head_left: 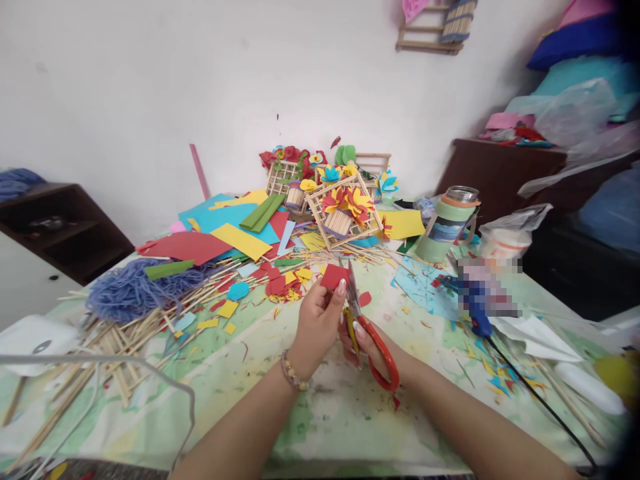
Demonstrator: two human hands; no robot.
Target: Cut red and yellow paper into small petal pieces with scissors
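Note:
My left hand [320, 310] pinches a small red foam or paper piece [334, 275] between thumb and fingers, above the middle of the table. Close against it, my right hand [367, 347] grips a pair of scissors [383, 353] with an orange-red handle. Their blades point up and away from me, right beside the red piece's right edge; whether they touch it I cannot tell. A yellow part [352, 330] shows at my right fingers, partly hidden. Just right of the blades lies a small red cut piece [365, 298]. Red and yellow scraps [283, 285] are piled beyond my left hand.
Stick frames with foam flowers [345, 210] stand at the back. Coloured sheets [193, 248], blue yarn [145, 290] and thin sticks [120, 353] lie left. On the right are a green bottle [444, 227], a blue glue gun [477, 310] and its black cord [540, 403].

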